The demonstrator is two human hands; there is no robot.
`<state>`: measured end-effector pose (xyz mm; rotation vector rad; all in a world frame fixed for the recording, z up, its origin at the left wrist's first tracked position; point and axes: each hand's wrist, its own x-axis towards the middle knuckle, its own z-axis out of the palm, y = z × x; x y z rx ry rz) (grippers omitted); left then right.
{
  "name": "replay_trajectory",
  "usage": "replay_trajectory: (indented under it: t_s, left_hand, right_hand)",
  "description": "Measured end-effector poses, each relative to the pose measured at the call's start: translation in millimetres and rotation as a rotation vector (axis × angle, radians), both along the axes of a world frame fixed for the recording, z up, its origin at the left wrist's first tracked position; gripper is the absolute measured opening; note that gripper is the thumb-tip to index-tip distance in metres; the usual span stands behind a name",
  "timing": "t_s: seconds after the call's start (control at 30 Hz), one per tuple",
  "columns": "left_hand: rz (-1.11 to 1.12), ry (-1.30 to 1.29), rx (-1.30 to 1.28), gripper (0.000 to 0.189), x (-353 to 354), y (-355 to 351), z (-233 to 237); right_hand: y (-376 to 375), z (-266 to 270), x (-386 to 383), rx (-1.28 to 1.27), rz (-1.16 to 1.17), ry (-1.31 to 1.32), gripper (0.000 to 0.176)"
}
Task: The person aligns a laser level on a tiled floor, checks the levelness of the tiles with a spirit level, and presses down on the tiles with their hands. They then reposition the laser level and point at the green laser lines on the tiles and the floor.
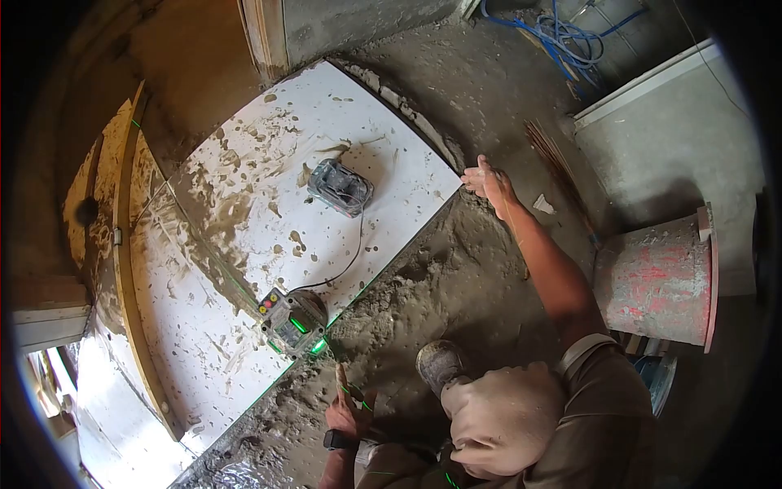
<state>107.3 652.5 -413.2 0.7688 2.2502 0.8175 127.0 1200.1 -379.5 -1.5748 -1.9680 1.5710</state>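
Note:
A large white tile [391, 138], splattered with mortar, lies on the wet mortar bed. My right hand [489, 187] is at its right-hand corner, fingers stretched out; the fingertips touch the corner or lie right beside it. Near the tile's lower edge stands a laser level [293, 324] with glowing green windows. Its cable runs to a grey battery-like unit [340, 187] on the tile. My left hand [349, 411], with a watch on the wrist, is just below the laser level. Its index finger points out, nothing shows in it, and green laser light crosses it.
A long straightedge [126, 212] lies across the tiles at left. Rough mortar [407, 285] borders the tile edge. On the right are a tilted, mortar-coated bucket [656, 277], thin rods [562, 175] and a coiled blue hose [566, 41]. My shoe [440, 365] rests on the mortar.

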Motion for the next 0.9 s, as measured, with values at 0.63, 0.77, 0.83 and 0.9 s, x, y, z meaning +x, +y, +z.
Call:
replay_trajectory:
  t_s: [0.63, 0.77, 0.83, 0.9]
  left_hand:
    - [0.171, -0.059, -0.018, 0.089, -25, 1, 14]
    - [0.216, -0.049, -0.027, 0.086, -28, 0, 15]
    - [0.190, -0.005, -0.071, 0.083, -25, -3, 6]
    - [0.218, -0.025, -0.050, 0.079, -23, -5, 4]
  right_hand:
    - [-41, -15, -88, 1.076, 0.583, 0.042, 0.039]
    - [-51, -13, -143, 1.245, 0.663, 0.154, 0.044]
    - [-52, -13, -165, 1.215, 0.663, 0.175, 0.047]
    - [-44, -20, -178, 1.323, 0.564, 0.131, 0.051]
